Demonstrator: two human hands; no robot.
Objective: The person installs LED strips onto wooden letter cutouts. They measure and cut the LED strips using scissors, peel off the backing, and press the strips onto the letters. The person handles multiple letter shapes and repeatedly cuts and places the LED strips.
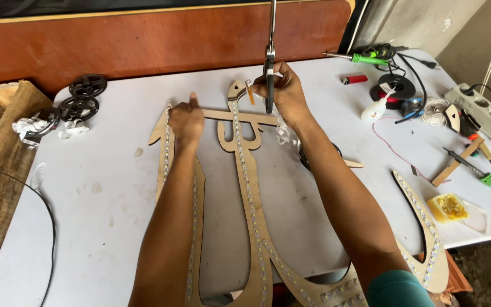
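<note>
Apparently yellow tub [449, 207] holds paste; right hand [285, 91] grips scissors [269, 59].

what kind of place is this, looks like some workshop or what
Most likely a small sign-making or electronics workshop. A white work table holds a trident-shaped wooden cutout lined with LED strip, green-handled soldering irons, a power strip, and the right hand holds scissors.
</note>
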